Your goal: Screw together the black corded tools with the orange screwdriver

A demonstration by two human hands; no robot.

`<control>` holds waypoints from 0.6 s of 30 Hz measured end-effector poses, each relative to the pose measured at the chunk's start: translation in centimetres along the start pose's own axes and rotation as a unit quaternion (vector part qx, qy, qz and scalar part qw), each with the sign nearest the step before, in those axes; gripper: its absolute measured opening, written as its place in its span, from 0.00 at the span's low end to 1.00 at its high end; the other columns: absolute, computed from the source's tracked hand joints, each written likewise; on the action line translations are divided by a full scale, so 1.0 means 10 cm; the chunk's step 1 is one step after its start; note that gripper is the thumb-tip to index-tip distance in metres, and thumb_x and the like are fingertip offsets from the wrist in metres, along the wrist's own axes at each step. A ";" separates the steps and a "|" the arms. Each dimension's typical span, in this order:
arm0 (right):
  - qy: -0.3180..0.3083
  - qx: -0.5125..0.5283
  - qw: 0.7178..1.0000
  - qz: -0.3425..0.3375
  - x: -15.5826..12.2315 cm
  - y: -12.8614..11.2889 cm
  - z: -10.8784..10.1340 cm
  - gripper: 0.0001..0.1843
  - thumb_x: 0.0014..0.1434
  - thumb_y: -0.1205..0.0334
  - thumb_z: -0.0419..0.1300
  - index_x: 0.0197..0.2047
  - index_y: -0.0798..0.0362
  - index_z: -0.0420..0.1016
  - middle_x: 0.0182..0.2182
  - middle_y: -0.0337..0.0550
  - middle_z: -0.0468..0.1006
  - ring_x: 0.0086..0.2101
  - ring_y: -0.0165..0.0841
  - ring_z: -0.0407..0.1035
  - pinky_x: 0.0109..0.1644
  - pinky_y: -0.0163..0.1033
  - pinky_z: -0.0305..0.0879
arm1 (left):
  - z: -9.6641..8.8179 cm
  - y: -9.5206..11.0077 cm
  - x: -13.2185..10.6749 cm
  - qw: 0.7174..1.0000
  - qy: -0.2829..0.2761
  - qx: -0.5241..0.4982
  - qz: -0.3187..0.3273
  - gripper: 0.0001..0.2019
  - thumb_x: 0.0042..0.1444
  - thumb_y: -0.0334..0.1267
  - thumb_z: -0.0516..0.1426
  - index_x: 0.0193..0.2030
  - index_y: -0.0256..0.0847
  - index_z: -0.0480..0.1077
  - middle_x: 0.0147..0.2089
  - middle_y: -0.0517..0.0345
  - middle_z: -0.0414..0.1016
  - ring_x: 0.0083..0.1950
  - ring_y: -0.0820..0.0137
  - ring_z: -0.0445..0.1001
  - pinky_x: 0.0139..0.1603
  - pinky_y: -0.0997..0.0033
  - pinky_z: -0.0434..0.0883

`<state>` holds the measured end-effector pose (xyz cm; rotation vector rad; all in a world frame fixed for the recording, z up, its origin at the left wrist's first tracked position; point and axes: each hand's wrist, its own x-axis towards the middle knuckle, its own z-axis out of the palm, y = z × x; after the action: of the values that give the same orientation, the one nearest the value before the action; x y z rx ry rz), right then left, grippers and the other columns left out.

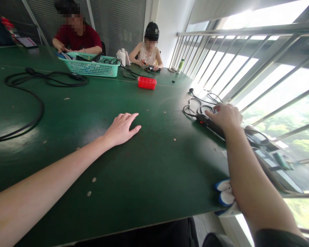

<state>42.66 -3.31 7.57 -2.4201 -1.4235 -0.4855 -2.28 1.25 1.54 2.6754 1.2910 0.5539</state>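
My left hand (pixel 121 128) rests on the green tabletop, fingers stretched out and thumb apart, with nothing in it. At the right, my right hand (pixel 228 116) is over a black power strip (pixel 211 126) with a red switch at its end. Its thumb and forefinger are apart; the other fingers are partly hidden, and I cannot tell whether they touch the strip. Black cable (pixel 193 103) loops lie just beyond the strip, beside the railing.
A red plastic box (pixel 147 83) and a turquoise basket (pixel 92 68) with cables stand farther back. A long black cable (pixel 38 99) lies at left. Two people (pixel 78 39) sit across the table (pixel 144 178). A metal railing (pixel 231 56) runs along the right; blue-and-white objects (pixel 225 192) lie by my right forearm.
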 end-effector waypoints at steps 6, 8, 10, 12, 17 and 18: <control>-0.184 -0.067 0.980 -0.021 0.10 0.14 0.29 0.32 0.50 0.30 0.63 0.45 0.49 0.82 0.43 0.54 0.81 0.42 0.50 0.73 0.41 0.49 0.67 | -0.02 0.03 0.00 1.000 -0.008 -0.003 -0.008 0.31 0.71 0.55 0.48 0.74 0.40 0.58 0.67 0.43 0.68 0.66 0.49 0.65 0.67 0.46 0.65; -0.177 -0.071 0.981 -0.022 0.12 0.15 0.30 0.33 0.50 0.30 0.63 0.46 0.48 0.82 0.43 0.54 0.81 0.42 0.49 0.74 0.40 0.49 0.67 | -0.03 0.04 0.00 1.000 -0.006 -0.006 -0.006 0.30 0.71 0.55 0.48 0.74 0.41 0.58 0.67 0.43 0.68 0.66 0.49 0.65 0.67 0.46 0.64; -0.164 -0.069 0.984 -0.022 0.12 0.15 0.28 0.33 0.50 0.29 0.63 0.46 0.48 0.83 0.43 0.55 0.82 0.41 0.49 0.73 0.39 0.48 0.65 | -0.02 0.03 -0.01 1.000 -0.001 -0.009 -0.003 0.30 0.71 0.55 0.48 0.74 0.42 0.58 0.67 0.44 0.69 0.66 0.49 0.65 0.66 0.46 0.65; -0.149 -0.065 0.986 -0.020 0.10 0.15 0.25 0.34 0.51 0.29 0.62 0.46 0.49 0.83 0.43 0.57 0.82 0.41 0.49 0.73 0.38 0.49 0.64 | -0.01 0.02 0.00 1.000 0.002 -0.010 -0.001 0.31 0.71 0.55 0.48 0.74 0.42 0.58 0.67 0.44 0.69 0.66 0.49 0.65 0.66 0.46 0.65; -0.141 -0.064 0.988 -0.013 0.06 0.11 0.20 0.33 0.52 0.29 0.62 0.45 0.49 0.83 0.41 0.57 0.82 0.40 0.49 0.73 0.36 0.48 0.62 | 0.01 0.01 0.00 1.000 0.001 -0.010 -0.001 0.30 0.71 0.55 0.47 0.74 0.42 0.58 0.67 0.44 0.68 0.66 0.49 0.64 0.66 0.47 0.64; -0.143 -0.064 0.988 -0.016 0.06 0.11 0.20 0.33 0.52 0.29 0.63 0.44 0.48 0.83 0.41 0.56 0.82 0.40 0.49 0.73 0.36 0.48 0.63 | 0.01 0.01 0.01 1.000 0.001 -0.010 -0.001 0.31 0.71 0.56 0.47 0.74 0.42 0.58 0.67 0.44 0.68 0.66 0.49 0.65 0.66 0.47 0.64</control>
<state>44.16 -2.51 5.94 -2.6601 -1.5895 -0.2507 -2.17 1.25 1.50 2.6569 1.2827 0.5660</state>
